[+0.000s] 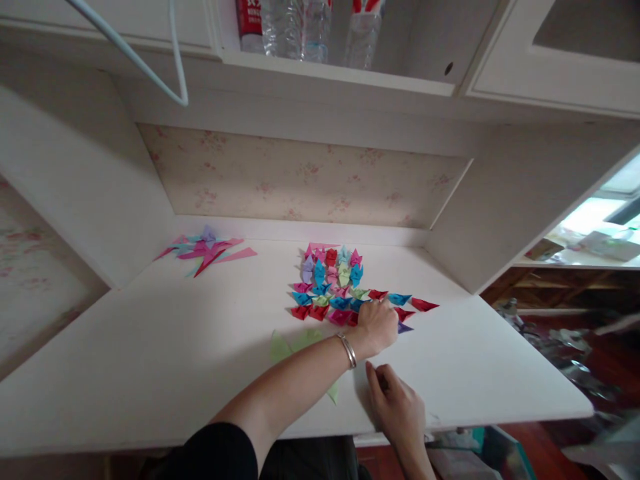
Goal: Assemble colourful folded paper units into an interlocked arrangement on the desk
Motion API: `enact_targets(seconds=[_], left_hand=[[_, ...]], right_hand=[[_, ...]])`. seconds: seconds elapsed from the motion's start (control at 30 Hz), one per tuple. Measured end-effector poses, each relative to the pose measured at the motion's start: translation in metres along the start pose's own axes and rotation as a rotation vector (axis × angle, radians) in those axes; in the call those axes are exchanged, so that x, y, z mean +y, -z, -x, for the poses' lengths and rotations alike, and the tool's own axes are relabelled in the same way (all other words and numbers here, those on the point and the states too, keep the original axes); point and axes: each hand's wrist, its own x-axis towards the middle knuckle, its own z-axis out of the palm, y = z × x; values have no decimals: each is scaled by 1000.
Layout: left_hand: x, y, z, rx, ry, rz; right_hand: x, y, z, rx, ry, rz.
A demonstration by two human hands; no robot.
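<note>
Rows of small folded paper pieces in red, blue, pink, green and purple, resembling origami cranes (344,274), stand on the white desk. My left hand (379,327), with a silver bracelet (348,351) at the wrist, reaches across to the front rows. Its fingers curl down among the pieces, and whatever they pinch is hidden. A purple paper point (405,328) sticks out just right of it. Closer to the desk's front edge, my right hand (399,405) is closed, and nothing shows in its fingers. Pale green folded paper (281,347) lies partly under my left forearm.
A loose pile of pointed paper pieces (205,250) lies at the back left of the white desk (150,360). Overhead, a shelf (340,72) holds plastic bottles (316,30), and a white cable (145,63) hangs down. Side panels flank the desk. A teal-edged bin (505,448) stands below right.
</note>
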Motion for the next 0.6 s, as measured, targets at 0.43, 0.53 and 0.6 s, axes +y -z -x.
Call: enact_targets(seconds=[0.43, 0.53, 0.6], left_hand=[[-67, 71, 109, 141, 241, 74], [-108, 90, 165, 196, 418, 130], [-137, 99, 210, 218, 566, 190]], right_hand=[[6, -3, 2, -108, -54, 6], [8, -4, 2, -138, -96, 21], [8, -5, 2, -155, -108, 40]])
